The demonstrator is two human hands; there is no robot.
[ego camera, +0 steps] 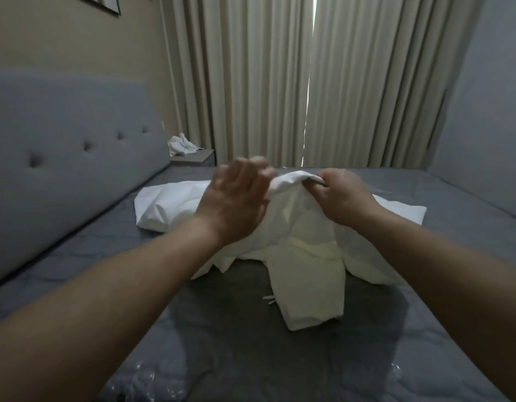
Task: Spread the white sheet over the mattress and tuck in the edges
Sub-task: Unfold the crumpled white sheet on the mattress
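A crumpled white sheet [297, 233], still partly folded, is heaped on the quilted grey mattress [425, 300]. Its raised soft edge is pinched by the curled fingers of the right hand [342, 198]. The left hand [233, 204] is held beside it, fingers straight and apart

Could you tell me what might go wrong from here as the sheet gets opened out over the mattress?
Only the right hand pinches the white sheet; the left hand is open beside it, so a pull now may lift the sheet lopsided. The sheet is bunched and partly folded on the grey mattress, so the layers could tangle.
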